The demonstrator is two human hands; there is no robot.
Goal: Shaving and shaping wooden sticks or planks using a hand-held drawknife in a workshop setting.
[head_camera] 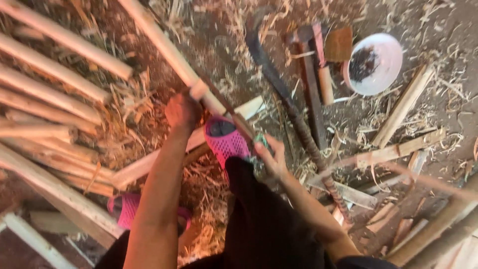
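Observation:
My left hand [181, 112] grips a long pale peeled stick [164, 45] that slants from the top middle down to my feet. My right hand [270, 155] holds a knife [234, 117] by a greenish handle, its dark blade laid against the stick just below my left hand. My foot in a pink slipper [226, 142] rests under the stick's lower end. A second pink slipper [130, 209] shows beside my left forearm. The frame is motion blurred.
Several peeled sticks [50, 84] lie stacked at the left over shavings. A long dark machete [279, 84], a hammer-like tool [311, 74] and a white bowl [386, 74] lie on the dirt at the top right. Split wood pieces [398, 149] are scattered at the right.

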